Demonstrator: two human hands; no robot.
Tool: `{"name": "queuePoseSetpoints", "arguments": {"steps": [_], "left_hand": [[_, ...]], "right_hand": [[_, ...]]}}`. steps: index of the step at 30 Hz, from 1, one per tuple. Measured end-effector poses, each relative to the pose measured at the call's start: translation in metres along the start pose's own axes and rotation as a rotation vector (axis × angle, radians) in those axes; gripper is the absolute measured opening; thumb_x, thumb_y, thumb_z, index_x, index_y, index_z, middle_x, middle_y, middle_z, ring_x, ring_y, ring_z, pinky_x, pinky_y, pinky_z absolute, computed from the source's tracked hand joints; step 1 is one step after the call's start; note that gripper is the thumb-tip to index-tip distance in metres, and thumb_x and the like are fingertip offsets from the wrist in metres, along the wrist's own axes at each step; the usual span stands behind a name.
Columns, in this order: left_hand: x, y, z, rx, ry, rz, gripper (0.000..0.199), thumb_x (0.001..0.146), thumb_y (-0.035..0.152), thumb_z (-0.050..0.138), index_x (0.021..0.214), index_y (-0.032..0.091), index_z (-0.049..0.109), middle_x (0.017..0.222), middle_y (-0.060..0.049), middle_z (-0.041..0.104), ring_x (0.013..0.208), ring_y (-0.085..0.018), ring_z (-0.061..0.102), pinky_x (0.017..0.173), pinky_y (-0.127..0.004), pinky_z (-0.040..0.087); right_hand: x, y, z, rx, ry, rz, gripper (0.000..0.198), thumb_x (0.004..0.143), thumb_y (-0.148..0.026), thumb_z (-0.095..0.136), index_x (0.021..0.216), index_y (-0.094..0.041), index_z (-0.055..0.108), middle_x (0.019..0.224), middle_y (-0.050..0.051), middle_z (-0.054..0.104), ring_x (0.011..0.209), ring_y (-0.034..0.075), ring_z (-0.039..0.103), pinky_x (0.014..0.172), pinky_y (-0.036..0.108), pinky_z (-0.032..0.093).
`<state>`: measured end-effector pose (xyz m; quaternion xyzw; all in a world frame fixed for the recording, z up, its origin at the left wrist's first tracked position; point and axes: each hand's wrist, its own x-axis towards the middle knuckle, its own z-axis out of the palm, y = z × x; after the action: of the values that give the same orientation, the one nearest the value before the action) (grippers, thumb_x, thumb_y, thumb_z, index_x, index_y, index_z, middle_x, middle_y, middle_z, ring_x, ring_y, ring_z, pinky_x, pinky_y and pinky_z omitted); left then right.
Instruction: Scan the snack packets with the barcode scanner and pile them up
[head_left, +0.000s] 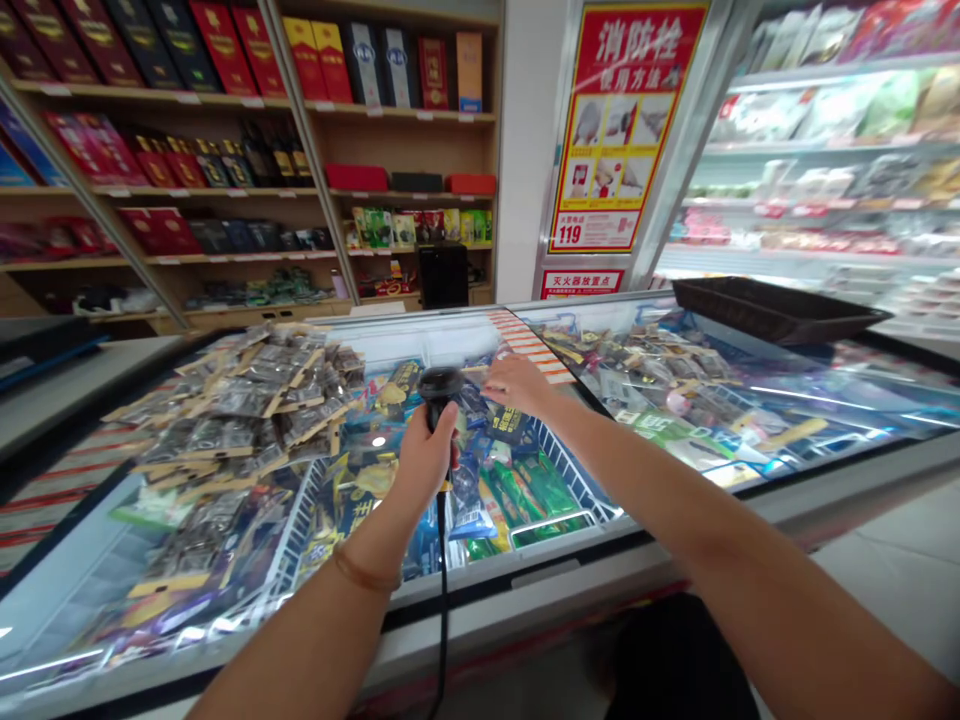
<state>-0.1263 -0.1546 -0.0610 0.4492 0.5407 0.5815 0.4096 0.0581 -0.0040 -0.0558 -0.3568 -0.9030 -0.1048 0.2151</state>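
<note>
The left fingers [447, 422] grip the scanner [439, 384] below its black head.

2 bare forearms [675, 490], 1 thin bangle [364, 574] (amber-toned) on the left wrist [379, 548], black clothing [679, 660] below

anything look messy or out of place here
Yes: the packets left of the left hand and its scanner lie in an untidy heap, overlapping at odd angles. I see no clear spill or damage.
</note>
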Motion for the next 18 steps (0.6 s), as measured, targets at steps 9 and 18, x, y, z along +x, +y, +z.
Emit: {"name": "queuePoseSetpoints", "arguments": {"steps": [9,18], "left_hand": [[0.005,-0.003,-0.004,0.039,0.048,0.017,0.039,0.086,0.058,0.065,0.094,0.023,0.05,0.068,0.005,0.057,0.043,-0.011,0.053,0.039,-0.023,0.043],[0.0,-0.004,-0.002,-0.01,-0.028,0.013,0.044,0.082,0.062,0.068,0.094,0.023,0.05,0.064,0.006,0.056,0.041,-0.01,0.051,0.039,-0.023,0.041]], "right_hand": [[0.056,-0.033,0.045,0.229,-0.114,0.586,0.061,0.088,-0.065,0.061,0.118,-0.013,0.073,0.127,0.019,0.069,0.124,0.034,0.06,0.099,0.039,0.043],[0.05,-0.013,0.064,0.885,0.147,0.576,0.046,0.083,-0.051,0.067,0.114,-0.017,0.064,0.111,0.009,0.074,0.108,0.027,0.067,0.098,0.041,0.05]]}}
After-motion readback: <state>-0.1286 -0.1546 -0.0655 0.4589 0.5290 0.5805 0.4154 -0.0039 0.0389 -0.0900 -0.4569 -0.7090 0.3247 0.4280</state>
